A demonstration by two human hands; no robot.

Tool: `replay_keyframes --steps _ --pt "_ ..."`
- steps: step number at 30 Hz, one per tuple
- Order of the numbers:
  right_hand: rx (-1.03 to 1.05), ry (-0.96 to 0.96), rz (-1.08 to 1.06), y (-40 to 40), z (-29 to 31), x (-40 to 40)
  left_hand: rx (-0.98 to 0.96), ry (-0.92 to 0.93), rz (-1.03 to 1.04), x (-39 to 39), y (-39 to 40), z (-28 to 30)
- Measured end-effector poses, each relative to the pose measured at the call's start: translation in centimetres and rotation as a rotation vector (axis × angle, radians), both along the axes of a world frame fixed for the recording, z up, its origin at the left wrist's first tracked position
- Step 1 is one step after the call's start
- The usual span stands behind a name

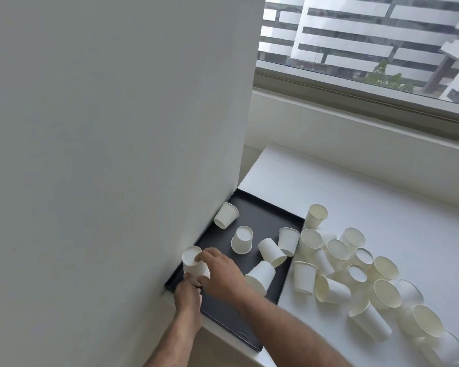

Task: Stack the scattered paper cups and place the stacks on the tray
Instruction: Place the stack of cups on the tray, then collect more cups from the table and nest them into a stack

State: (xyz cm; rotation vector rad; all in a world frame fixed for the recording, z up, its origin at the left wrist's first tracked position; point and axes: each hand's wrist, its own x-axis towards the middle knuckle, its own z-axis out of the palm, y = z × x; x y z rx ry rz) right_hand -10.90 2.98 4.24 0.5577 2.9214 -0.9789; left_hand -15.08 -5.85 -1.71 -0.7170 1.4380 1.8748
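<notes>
A black tray [265,215] lies on the white table against the wall. Both hands hold one upside-down white paper cup [192,263] at the tray's left edge: my left hand [187,295] grips its lower rim, my right hand [220,274] wraps its side and top. Several more white cups sit on the tray, among them one lying by the wall [225,215], one upside down [242,239] and one tilted near my right wrist [260,276]. A scattered heap of cups [355,276] covers the table right of the tray, some upright, some on their sides.
A grey wall [117,154] stands directly left of the tray. A window sill and window [368,75] run behind the white table [355,186]. The table's front edge lies under my forearms.
</notes>
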Motion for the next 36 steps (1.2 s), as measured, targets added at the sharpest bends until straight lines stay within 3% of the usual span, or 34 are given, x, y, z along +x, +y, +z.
replay_keyframes --steps 4,11,15,19,24,29,36 --pt "-0.017 0.036 -0.033 0.1 -0.5 1.2 0.023 0.016 0.02 0.6 0.2 -1.1" --pt "0.057 0.212 -0.197 2.5 -1.8 6.5 -0.124 0.062 -0.074 5.4 1.8 -1.5" --pt "0.125 0.257 -0.354 4.8 -2.8 11.1 -0.252 0.374 -0.342 8.4 3.1 -1.0" --pt "0.187 0.251 -0.572 7.6 -3.7 16.7 -0.315 0.837 -0.708 9.5 5.8 0.4" --pt "0.281 0.085 -0.802 10.4 -4.6 23.6 -0.337 1.346 -1.098 10.8 9.9 1.7" --pt "0.256 -0.085 -0.978 12.3 -5.2 28.6 -0.487 1.366 -1.12 12.7 13.4 2.0" --pt "0.229 -0.241 -0.936 15.7 -6.3 31.4 -0.617 1.51 -1.159 15.1 15.5 0.9"
